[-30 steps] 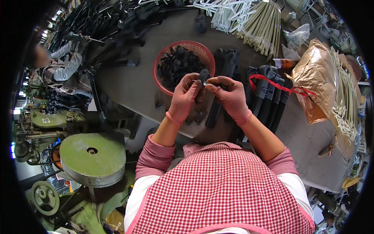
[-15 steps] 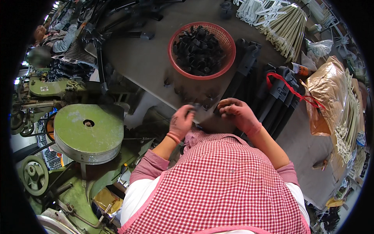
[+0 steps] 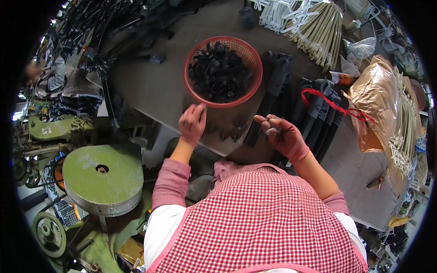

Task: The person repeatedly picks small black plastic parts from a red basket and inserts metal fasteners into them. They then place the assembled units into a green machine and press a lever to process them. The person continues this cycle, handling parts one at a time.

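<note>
Left hand (image 3: 193, 123) now much nearer the red basket (image 3: 248, 53)

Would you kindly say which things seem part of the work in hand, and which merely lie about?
Probably in use:
- red plastic basket, near the left hand
- curved black parts inside it
- black tubes near the right hand

Apparently lying about:
- crumpled brown wrapping
- clear plastic bag
- orange-and-white container

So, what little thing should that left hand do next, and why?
Perhaps the left hand should reach into the red basket for a black piece: its fingertips are beside the near rim, and many such pieces lie inside. I cannot tell whether it already holds one.
</note>
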A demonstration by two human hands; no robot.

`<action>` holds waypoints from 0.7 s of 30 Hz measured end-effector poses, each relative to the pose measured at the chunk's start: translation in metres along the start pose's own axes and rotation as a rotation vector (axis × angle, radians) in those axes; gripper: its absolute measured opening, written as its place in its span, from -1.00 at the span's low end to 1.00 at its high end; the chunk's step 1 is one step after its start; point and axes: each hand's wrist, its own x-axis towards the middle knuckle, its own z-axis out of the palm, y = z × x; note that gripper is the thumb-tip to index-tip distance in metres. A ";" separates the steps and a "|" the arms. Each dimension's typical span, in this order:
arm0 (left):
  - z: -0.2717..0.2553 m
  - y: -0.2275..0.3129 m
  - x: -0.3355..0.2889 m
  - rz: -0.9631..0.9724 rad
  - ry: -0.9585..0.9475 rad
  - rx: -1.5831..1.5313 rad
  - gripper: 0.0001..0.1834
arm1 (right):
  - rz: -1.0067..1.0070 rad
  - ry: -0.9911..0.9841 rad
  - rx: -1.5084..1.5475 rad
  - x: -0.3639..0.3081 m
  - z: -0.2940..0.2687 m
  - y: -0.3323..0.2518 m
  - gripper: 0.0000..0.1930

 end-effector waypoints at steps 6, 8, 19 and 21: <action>0.084 0.016 0.139 -0.031 -0.345 0.336 -0.72 | -0.053 0.047 -0.156 -0.005 -0.002 0.004 -0.74; 0.102 0.017 0.152 -0.071 -0.462 0.449 -0.74 | -0.045 0.096 -0.150 -0.013 -0.003 0.003 -0.59; 0.108 0.010 0.160 -0.024 -0.673 0.713 -0.77 | 0.077 0.160 -0.016 -0.035 -0.019 0.007 -0.73; 0.103 0.009 0.167 0.025 -0.673 0.738 -0.77 | 0.100 0.155 -0.073 -0.033 -0.022 0.003 -0.74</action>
